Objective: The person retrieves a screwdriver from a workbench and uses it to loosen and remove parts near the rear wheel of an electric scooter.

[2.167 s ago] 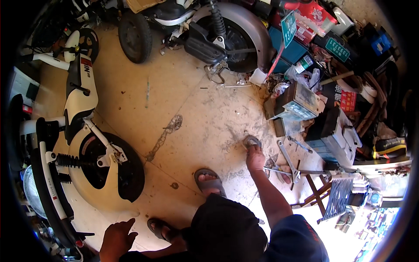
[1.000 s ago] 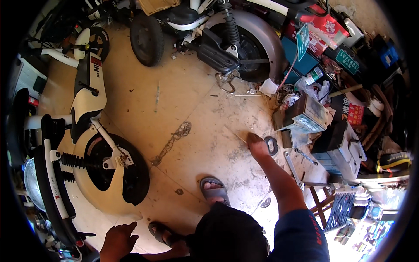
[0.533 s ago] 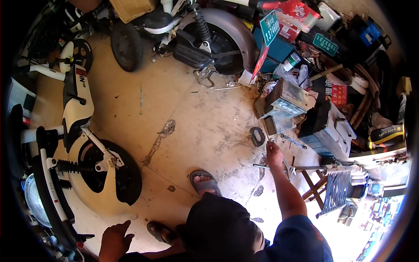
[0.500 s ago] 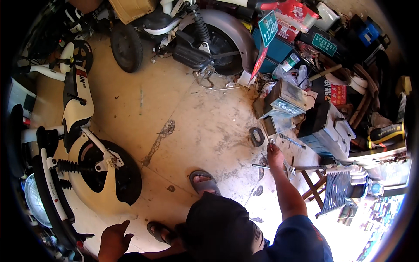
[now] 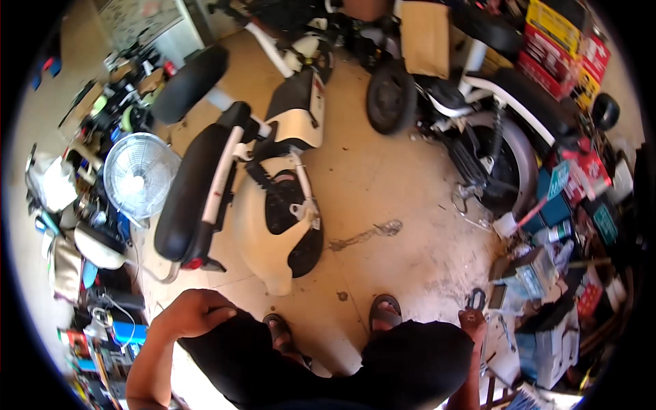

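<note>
My left hand (image 5: 195,311) rests on my left knee, thumb stretched out and nothing seen in it. Its fingertips bend out of sight over the dark trouser leg. Beside my right knee, my right hand (image 5: 471,321) is closed; what it grips is too small and dark to name. Just beyond that hand a black oval ring (image 5: 476,298) lies on the floor. Metal hand tools (image 5: 504,331) lie to its right. In front of my left knee stands a white electric scooter (image 5: 263,239), its rear wheel partly under a white fender.
A second scooter (image 5: 509,160) stands at the far right, beside a cardboard box (image 5: 424,39). Grey battery-like boxes (image 5: 533,273) and clutter crowd the right edge. A round fan (image 5: 140,174) and piled parts line the left. My sandalled feet (image 5: 386,313) are on the tan floor.
My view has swung to the left and lifted, bringing the fan and whole scooter seat into sight. My left hand has come to rest on my knee. My right hand stays near the black ring.
</note>
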Demonstrator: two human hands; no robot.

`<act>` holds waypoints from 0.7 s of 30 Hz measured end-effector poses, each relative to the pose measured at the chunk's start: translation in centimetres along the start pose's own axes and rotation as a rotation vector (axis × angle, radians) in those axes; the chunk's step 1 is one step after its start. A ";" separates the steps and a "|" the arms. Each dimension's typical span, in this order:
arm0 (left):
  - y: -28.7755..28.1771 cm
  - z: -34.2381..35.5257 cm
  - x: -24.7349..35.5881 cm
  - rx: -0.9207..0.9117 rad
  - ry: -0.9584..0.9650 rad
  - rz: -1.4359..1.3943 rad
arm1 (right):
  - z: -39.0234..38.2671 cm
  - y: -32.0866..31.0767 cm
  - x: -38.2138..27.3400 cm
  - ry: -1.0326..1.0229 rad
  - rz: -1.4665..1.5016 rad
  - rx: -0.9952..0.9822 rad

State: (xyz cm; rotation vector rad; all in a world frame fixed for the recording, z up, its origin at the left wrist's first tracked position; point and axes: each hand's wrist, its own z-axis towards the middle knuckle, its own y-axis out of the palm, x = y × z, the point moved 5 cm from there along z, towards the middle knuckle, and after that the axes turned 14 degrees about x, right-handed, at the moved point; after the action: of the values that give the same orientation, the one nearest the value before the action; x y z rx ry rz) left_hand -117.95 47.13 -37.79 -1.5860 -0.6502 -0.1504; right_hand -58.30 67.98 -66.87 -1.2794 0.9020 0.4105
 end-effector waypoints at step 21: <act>-2.7 -7.0 -3.4 0.241 0.059 -0.033 | -13.8 -6.2 -36.4 -0.411 0.332 -0.544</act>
State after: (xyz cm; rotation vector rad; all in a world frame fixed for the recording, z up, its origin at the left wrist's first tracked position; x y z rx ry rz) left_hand -120.11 39.33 -36.06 -1.3351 -0.6250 -0.1376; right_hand -80.79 60.93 -35.25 -1.4558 0.6660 1.1987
